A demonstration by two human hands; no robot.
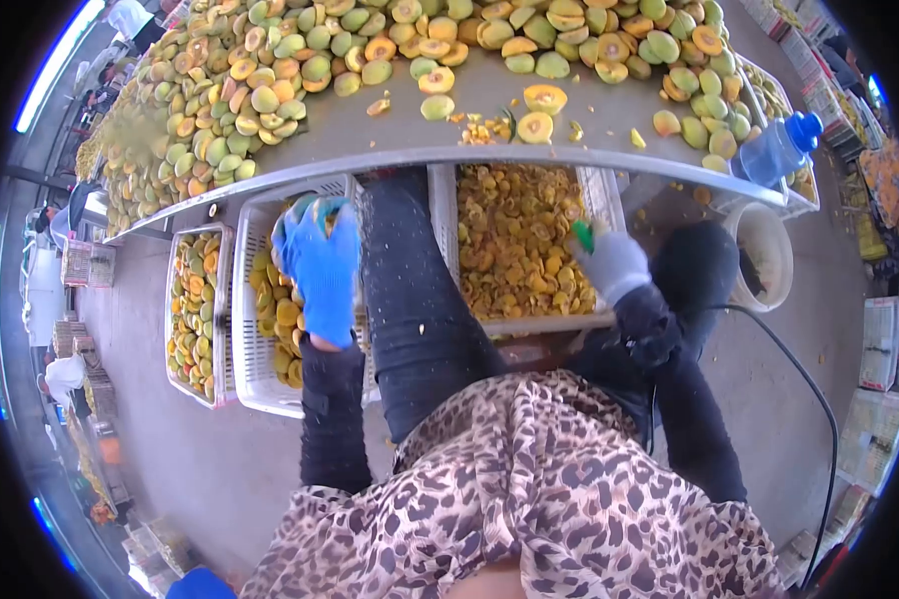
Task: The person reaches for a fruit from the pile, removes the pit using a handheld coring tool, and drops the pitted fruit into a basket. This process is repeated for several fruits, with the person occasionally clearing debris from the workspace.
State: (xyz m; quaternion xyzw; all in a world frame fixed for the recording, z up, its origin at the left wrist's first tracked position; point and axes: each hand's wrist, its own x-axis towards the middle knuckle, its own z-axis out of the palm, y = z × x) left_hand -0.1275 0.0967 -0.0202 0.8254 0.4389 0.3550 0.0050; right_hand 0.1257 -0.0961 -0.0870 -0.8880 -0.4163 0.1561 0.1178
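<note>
My left hand (320, 255), in a blue glove, is over the white crate (255, 349) of halved fruit to the left of my leg. Its fingers are curled, and anything in them is hidden. My right hand (611, 262), in a grey-white glove, is closed around a small green-handled tool (582, 236) above the right edge of the middle crate (609, 200). Small fruit pieces (519, 240) fill that crate. Two cut halves (535, 127) lie cut side up near the front edge of the metal table (370, 135).
Heaped fruit (240, 80) covers the table's back and left. A blue-capped bottle (777, 150) lies at its right edge, above a white bucket (764, 260). Another fruit crate (198, 319) stands far left. A black cable (814, 384) crosses the right floor. People work at far left.
</note>
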